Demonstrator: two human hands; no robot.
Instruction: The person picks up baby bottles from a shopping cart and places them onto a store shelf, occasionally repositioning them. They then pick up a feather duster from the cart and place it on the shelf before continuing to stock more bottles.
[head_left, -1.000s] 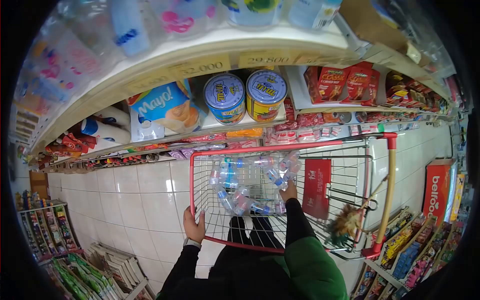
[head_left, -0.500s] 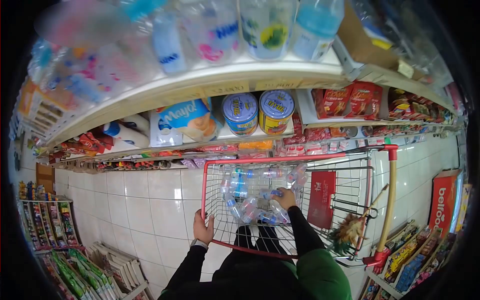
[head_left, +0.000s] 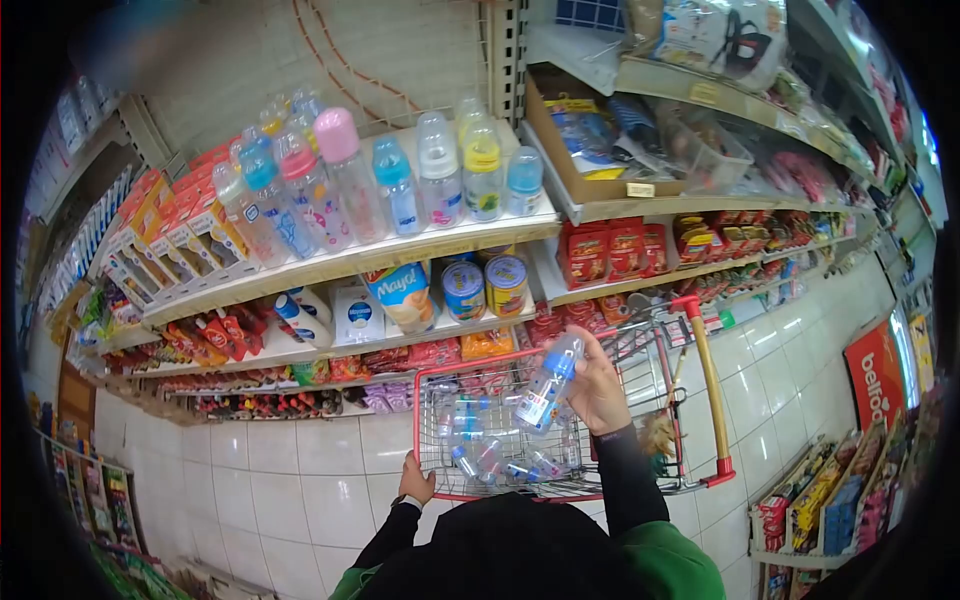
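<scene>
Right hand [head_left: 598, 392] now has the blue-capped bottle [head_left: 546, 388] raised out of the cart [head_left: 417, 412], gripped just right of frame centre, so it's singled out from the other bottles [head_left: 488, 455] below; left hand [head_left: 417, 482] clamped on cart rim, lower left of centre.

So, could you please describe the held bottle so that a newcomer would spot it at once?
Find the red-rimmed shopping cart in front of the shelves. Over it, the right hand holds a tilted, blue-collared clear bottle. Unlike the bottles lying in the cart, it is the only one held up.
</scene>
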